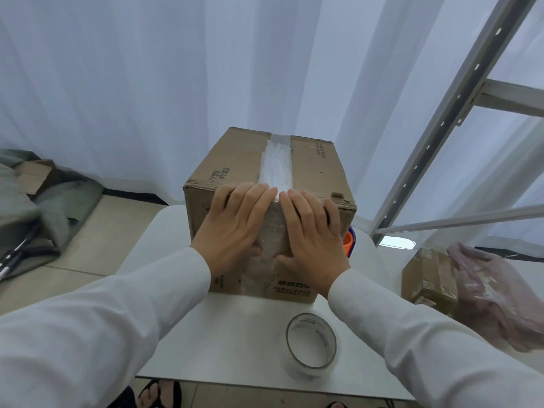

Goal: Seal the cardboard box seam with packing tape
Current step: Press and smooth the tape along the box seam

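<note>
Nearest to us, a roll of clear packing tape point(311, 346) lies flat on the white tabletop point(235, 334), near its front edge and to the right, apart from our hands. Just beyond it stands the cardboard box point(235, 160), set on the tabletop's middle. Our left hand point(235, 222) and right hand point(309, 231) lie flat against the box's near face, side by side, with the fingers point(259, 192) straight and spread only a little; their tips reach the top near edge. They press on the clear tape end that comes down this face between the hands, and they grip nothing. Farther on, the tape strip point(276, 163) runs along the top seam to the far edge. To the right, a smaller taped box point(426, 275) sits beside a pinkish plastic bag point(494, 295), and a metal shelf frame point(459, 98) rises behind them. White curtains point(147, 83) hang at the back.
</note>
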`<state>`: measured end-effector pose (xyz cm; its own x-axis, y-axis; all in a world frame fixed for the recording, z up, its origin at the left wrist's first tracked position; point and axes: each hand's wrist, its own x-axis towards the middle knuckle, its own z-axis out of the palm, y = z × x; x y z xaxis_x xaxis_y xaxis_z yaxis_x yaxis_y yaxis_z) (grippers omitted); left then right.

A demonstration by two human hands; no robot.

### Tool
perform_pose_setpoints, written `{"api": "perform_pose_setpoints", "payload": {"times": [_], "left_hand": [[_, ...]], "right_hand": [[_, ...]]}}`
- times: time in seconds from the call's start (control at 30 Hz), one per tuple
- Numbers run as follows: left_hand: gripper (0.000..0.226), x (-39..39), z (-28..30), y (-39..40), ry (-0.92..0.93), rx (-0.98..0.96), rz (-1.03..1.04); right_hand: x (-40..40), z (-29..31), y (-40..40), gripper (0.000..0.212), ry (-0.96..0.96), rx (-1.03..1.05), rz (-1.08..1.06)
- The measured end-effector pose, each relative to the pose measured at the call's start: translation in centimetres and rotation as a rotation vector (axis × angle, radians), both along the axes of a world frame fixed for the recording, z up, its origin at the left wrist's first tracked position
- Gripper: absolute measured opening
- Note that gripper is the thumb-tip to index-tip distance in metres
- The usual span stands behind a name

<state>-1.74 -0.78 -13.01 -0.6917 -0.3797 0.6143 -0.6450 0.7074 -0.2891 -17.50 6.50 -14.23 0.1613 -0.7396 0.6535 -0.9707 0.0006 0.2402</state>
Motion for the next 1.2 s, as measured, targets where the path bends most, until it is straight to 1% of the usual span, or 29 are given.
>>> {"api": "perform_pose_setpoints", "payload": {"times": [0.03, 0.13, 0.2, 0.33, 0.4, 0.5, 0.57, 0.67, 0.77, 0.87, 0.93, 0.97, 1.0, 1.07, 1.13, 1.2], "left_hand": [[0.114, -0.1, 0.0, 0.1, 0.008, 0.007, 0.001], [0.112, -0.2, 0.2, 0.2, 0.015, 0.022, -0.008], [0.108, 0.0, 0.6, 0.2, 0.012, 0.023, -0.022], [0.094, 0.3, 1.9, -0.2, 0.034, 0.040, -0.073], [0.084, 0.3, 2.6, -0.3, 0.044, 0.056, -0.094], [0.070, 0.5, 3.5, -0.7, 0.043, 0.104, -0.152], [0.059, 0.7, 4.1, -0.8, 0.045, 0.177, -0.188], [0.041, 1.0, 5.1, -0.6, 0.087, 0.324, -0.225], [0.034, 1.2, 5.7, -1.0, 0.156, 0.446, -0.238], [0.027, 1.5, 6.1, -1.3, 0.201, 0.599, -0.271], [0.024, 1.9, 6.1, -1.6, 0.296, 0.718, -0.267], [0.024, 2.0, 6.0, -1.7, 0.341, 0.757, -0.251], [0.026, 2.1, 5.9, -1.8, 0.354, 0.754, -0.231], [0.035, 2.0, 5.4, -1.6, 0.296, 0.639, -0.189], [0.041, 1.8, 5.3, -1.1, 0.265, 0.548, -0.157], [0.040, 1.6, 5.5, -0.8, 0.296, 0.542, -0.150]], "right_hand": [[0.1, 0.1, 0.0, 0.086, -0.005, 0.003, -0.009], [0.4, 0.5, 0.1, 0.102, -0.021, 0.023, -0.020], [0.4, 1.2, 0.3, 0.103, -0.038, 0.020, 0.001], [0.1, 2.8, 0.4, 0.095, -0.085, -0.020, 0.032], [0.1, 3.5, 0.5, 0.091, -0.130, 0.012, 0.066], [0.1, 5.0, 0.8, 0.087, -0.304, 0.130, 0.131], [-0.2, 5.9, 0.9, 0.082, -0.449, 0.184, 0.158], [-0.6, 6.6, 0.9, 0.074, -0.523, 0.164, 0.198], [-0.8, 7.1, 0.9, 0.062, -0.576, 0.174, 0.227], [-1.2, 7.8, 0.7, 0.045, -0.730, 0.197, 0.220], [-1.0, 8.1, 0.6, 0.031, -0.722, 0.201, 0.195], [-0.8, 8.2, 0.6, 0.023, -0.686, 0.194, 0.182], [-0.6, 8.3, 0.6, 0.019, -0.651, 0.185, 0.175], [0.2, 8.6, 0.3, 0.023, -0.609, 0.214, 0.174], [1.1, 9.2, -0.3, 0.032, -0.587, 0.361, 0.190], [1.7, 9.8, -1.4, 0.039, -0.536, 0.540, 0.204]]}}
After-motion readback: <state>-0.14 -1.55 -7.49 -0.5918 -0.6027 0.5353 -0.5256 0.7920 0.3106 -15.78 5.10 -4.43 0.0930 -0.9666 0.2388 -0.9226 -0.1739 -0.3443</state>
